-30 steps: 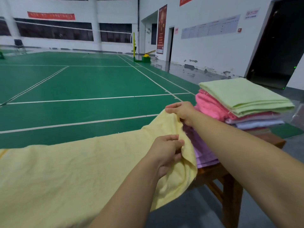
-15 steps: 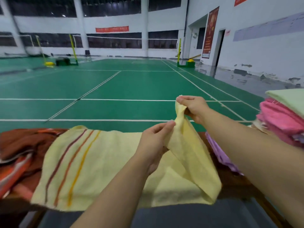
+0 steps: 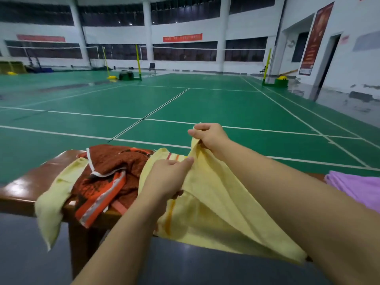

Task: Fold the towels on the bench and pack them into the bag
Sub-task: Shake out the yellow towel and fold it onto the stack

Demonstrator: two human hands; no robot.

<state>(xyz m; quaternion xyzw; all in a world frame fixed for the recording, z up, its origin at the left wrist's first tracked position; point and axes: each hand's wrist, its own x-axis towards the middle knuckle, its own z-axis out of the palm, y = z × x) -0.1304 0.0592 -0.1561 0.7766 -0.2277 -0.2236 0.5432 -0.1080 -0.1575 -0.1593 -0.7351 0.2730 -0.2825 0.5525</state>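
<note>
Right hand: the right hand (image 3: pixel 208 136) is lifted above the far edge of the bench, and its fingers are curled and pinch the upper edge of the yellow towel (image 3: pixel 213 202) between thumb and fingertips.
Left hand: the left hand (image 3: pixel 167 176) is lower and nearer to the person — its thumb and forefinger pinch the same towel edge just below the right hand, and the other fingers are curled under the cloth.
Yellow towel: it hangs from both hands and spreads down over the front of the bench; part of it lies on the seat, and the lower right corner falls past the front edge. Orange and red stripes show near its left end.
Bench: the wooden bench (image 3: pixel 30 182) is brown and glossy and runs from left to right in front of the person.
Red-orange towel: a crumpled red-orange towel (image 3: pixel 111 175) lies on the bench just left of the yellow one, touching it.
Pale yellow towel: a second pale yellow towel (image 3: pixel 53 202) hangs over the front edge of the bench at the left, partly under the red-orange one.
Purple towel: a purple towel (image 3: pixel 357 188) lies on the bench at the right, beyond the right forearm.
Floor: a green court floor (image 3: pixel 205 103) with white lines is behind the bench.
Bag: not in view.
</note>
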